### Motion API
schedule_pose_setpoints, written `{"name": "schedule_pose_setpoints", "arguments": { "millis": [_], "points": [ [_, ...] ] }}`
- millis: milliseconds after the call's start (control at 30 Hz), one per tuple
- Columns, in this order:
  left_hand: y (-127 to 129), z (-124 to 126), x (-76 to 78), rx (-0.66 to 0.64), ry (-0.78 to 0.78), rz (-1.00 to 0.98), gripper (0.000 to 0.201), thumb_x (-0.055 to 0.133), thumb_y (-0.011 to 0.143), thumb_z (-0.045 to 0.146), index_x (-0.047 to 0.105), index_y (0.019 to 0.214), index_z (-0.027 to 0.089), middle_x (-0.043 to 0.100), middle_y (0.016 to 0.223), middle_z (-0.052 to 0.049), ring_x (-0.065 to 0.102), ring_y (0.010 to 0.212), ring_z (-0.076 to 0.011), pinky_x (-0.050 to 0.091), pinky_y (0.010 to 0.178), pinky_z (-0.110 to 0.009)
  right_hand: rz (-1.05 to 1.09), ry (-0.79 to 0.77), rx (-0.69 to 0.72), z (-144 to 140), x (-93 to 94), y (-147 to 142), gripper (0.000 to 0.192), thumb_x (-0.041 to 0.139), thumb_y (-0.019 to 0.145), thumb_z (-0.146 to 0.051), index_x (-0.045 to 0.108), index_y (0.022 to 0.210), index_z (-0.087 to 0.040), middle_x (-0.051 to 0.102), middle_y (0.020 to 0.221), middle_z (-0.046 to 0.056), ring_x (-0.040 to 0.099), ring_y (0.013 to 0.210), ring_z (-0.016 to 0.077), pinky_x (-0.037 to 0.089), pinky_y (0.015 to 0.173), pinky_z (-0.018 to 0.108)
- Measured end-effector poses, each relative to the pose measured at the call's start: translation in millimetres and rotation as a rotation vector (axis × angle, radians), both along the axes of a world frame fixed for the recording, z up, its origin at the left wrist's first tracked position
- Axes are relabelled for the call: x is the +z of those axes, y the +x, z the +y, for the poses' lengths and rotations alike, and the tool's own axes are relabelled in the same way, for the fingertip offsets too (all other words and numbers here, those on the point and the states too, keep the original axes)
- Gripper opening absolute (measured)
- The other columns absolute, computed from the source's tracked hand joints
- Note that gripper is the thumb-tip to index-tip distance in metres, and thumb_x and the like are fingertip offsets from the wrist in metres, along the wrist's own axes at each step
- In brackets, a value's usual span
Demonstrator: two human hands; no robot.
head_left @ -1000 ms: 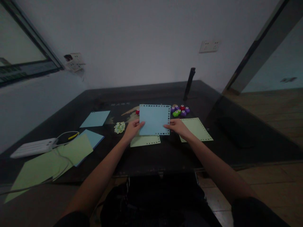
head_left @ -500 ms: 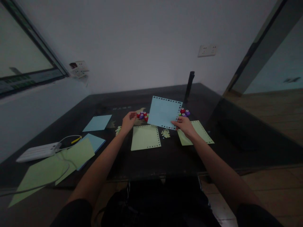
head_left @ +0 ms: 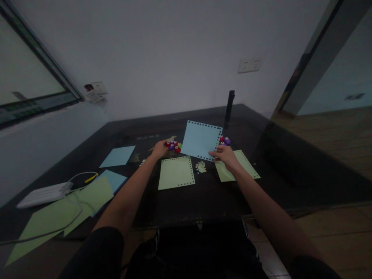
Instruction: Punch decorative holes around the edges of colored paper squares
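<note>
Just right of frame centre, the right hand (head_left: 226, 156) pinches the lower right corner of a blue sheet (head_left: 200, 140), square, pale, edged all round with small punched holes and lifted at a tilt above the dark table (head_left: 203, 190). Its far corner hides part of the punches (head_left: 224, 140) behind. Further left, the left hand (head_left: 159, 149) reaches the small coloured punches (head_left: 173, 146); its fingers look curled, but dim light blurs any grip.
</note>
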State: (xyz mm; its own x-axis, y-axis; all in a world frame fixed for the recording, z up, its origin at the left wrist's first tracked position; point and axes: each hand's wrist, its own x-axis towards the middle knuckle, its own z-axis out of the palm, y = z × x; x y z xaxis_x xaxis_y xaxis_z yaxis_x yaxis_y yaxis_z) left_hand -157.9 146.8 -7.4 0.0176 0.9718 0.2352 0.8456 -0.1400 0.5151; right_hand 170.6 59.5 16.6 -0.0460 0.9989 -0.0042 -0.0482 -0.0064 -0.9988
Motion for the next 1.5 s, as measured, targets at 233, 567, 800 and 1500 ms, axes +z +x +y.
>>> {"name": "schedule_pose_setpoints", "arguments": {
  "millis": [233,567,800,1500],
  "points": [
    [0.5,0.8,-3.7,0.023,0.035,0.101,0.026,0.061,0.074,0.027,0.063,0.096,0.014,0.066,0.100,-0.014,0.060,0.094,-0.0254,0.043,0.085,-0.033,0.002,0.001,-0.025,-3.5,3.2,-2.3,0.021,0.072,0.057,-0.016,0.068,0.078,-0.014,0.069,0.073,0.005,0.060,0.059,0.0145,0.048,0.043,0.022],
    [18.2,-42.0,9.3,0.096,0.163,-0.127,0.032,0.058,0.080,0.032,0.053,0.109,0.017,0.066,0.095,-0.010,0.063,0.084,-0.0208,0.046,0.077,-0.034,0.009,0.033,-0.048,-2.7,0.5,-6.8,0.023,0.070,0.060,-0.020,0.063,0.081,-0.015,0.069,0.071,0.006,0.061,0.053,0.0153,0.044,0.038,0.022],
    [88.1,-78.6,19.7,-0.122,-0.094,-0.814,0.034,0.069,0.069,0.026,0.062,0.099,0.013,0.065,0.083,-0.006,0.059,0.060,-0.0128,0.044,0.054,-0.024,0.055,0.049,-0.043,-5.7,2.9,-6.8,0.035,0.076,0.054,-0.031,0.062,0.082,-0.015,0.070,0.071,0.005,0.064,0.055,0.0175,0.046,0.042,0.024],
    [125.1,-120.1,20.7,-0.193,-0.401,-1.584,0.028,0.071,0.073,0.018,0.061,0.099,0.015,0.067,0.096,-0.009,0.066,0.089,-0.0184,0.050,0.086,-0.036,0.123,0.059,-0.089,-12.5,-0.3,-19.2,0.031,0.076,0.052,-0.032,0.064,0.075,-0.015,0.069,0.067,0.004,0.063,0.055,0.0172,0.047,0.045,0.025]
  ]
}}
